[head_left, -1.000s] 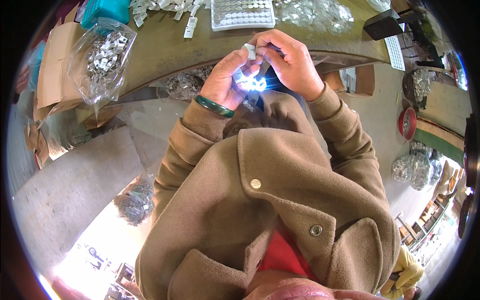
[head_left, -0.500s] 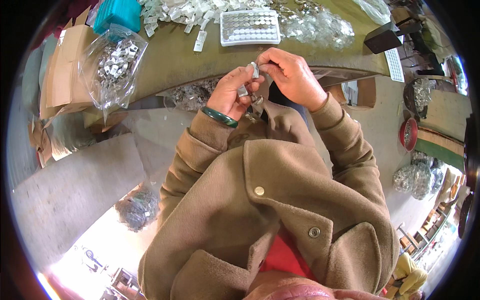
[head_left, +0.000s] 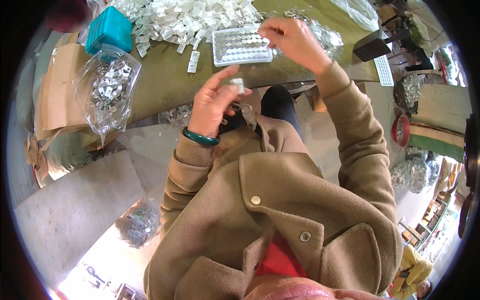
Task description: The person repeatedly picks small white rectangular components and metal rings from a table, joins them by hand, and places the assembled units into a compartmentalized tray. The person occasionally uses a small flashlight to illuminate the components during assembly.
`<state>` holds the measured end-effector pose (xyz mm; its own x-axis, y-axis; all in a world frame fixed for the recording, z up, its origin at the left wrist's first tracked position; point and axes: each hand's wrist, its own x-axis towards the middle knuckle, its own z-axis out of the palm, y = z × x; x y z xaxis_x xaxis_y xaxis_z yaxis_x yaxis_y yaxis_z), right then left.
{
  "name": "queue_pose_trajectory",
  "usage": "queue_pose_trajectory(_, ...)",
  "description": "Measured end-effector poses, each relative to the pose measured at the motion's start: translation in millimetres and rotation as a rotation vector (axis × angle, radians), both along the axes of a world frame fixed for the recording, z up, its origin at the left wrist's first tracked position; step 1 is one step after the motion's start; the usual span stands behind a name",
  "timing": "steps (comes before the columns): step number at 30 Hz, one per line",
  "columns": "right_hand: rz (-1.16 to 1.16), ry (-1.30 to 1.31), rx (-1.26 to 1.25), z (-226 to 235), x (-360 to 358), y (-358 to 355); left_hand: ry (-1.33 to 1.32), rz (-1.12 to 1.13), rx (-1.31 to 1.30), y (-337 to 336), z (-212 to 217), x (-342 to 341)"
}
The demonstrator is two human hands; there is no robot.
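up on the olive-green table top [head_left: 165, 85] sits a clear rectangular plastic tray [head_left: 242, 46] whose small round cells each hold a pale round piece, row after row. behind it lies a loose heap of small white plastic clips [head_left: 185, 20], a few strays trailing down toward the tray's left end. to the left, a clear plastic bag [head_left: 106, 90] bulges with small silvery metal parts and hangs partly over the table edge, beside flat brown cardboard [head_left: 55, 85] and a teal plastic box [head_left: 107, 31]. on the grey floor by the person's left side rests another bundle of bagged shiny parts [head_left: 136, 225].

the left hand [head_left: 212, 107], with a dark green bangle [head_left: 201, 138] on its wrist, is raised in front of the tan coat; its thumb and forefinger are pinched together on a small white-and-silver clip [head_left: 237, 84], which sticks up just above the fingertips, below the tray's near edge and apart from it. the right hand [head_left: 295, 41] reaches out over the tray's right end, fingertips drawn together at the tray's top corner; whether they nip one of the round pieces cannot be told.
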<state>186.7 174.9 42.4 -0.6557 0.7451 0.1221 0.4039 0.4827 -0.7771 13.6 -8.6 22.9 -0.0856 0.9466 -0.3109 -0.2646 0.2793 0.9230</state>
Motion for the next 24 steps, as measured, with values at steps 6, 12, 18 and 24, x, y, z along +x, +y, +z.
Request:
queue_pose_trajectory(6,-0.138,-0.401,0.466,-17,-59,45,-0.034,0.479,0.33,-4,14,-59)
queue_pose_trajectory(12,-0.095,-0.508,0.409,-26,-69,68,0.789,0.855,0.456,7,29,-192)
queue_pose_trajectory(18,-0.182,-0.289,0.156,-19,-55,78,0.689,0.908,0.509,12,16,-170)
queue_pose_trajectory(24,-0.127,-0.022,0.312,8,-45,73,-0.299,0.294,0.244,24,16,-62)
